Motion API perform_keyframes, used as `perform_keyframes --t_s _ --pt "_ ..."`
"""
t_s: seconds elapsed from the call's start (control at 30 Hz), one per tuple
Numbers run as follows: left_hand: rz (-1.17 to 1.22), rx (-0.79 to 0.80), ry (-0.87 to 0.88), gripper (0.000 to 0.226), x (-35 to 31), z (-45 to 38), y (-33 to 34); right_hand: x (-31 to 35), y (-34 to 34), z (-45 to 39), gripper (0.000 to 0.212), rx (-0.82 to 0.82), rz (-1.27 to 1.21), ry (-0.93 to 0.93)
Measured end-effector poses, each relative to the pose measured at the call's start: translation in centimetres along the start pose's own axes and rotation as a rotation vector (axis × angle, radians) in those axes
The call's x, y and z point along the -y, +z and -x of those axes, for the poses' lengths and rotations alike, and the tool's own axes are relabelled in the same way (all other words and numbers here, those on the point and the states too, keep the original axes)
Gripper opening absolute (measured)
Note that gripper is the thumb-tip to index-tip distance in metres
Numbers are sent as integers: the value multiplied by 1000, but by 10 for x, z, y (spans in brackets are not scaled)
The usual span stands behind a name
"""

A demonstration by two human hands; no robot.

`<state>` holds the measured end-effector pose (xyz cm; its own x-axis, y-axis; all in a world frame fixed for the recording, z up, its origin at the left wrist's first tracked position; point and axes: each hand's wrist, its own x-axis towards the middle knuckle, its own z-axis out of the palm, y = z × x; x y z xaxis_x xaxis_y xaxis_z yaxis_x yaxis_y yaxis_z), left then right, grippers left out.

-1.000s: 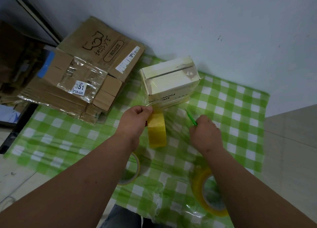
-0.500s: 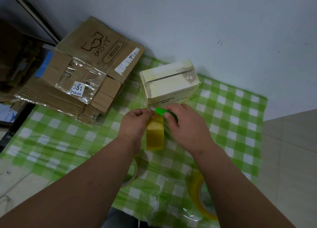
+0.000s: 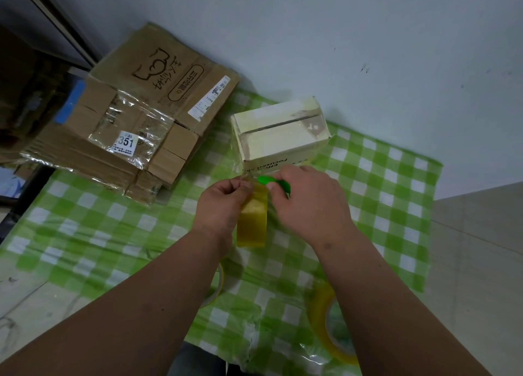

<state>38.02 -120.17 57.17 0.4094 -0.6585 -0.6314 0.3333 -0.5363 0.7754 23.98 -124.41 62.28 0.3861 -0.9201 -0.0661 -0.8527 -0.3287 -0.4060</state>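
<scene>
My left hand [image 3: 223, 203] pinches the yellow tape roll [image 3: 252, 222] at its top, and the roll hangs just in front of the white box [image 3: 277, 138]. My right hand [image 3: 308, 203], which a second ago was off to the right, is now beside the left, fingers curled round the green cutter [image 3: 273, 181], whose tip sits at the strip running to the box. I judge the cut comes next. The box stands on the checked cloth [image 3: 382, 194], taped shut, its contents hidden. The flattened cartons [image 3: 141, 115] to the left hold nothing I can see.
</scene>
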Motion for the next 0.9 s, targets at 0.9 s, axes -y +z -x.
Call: perform_keyframes --t_s 0.9 --pt "-51 64 5 7 -7 -9 0 -46 25 2 25 65 -5 229"
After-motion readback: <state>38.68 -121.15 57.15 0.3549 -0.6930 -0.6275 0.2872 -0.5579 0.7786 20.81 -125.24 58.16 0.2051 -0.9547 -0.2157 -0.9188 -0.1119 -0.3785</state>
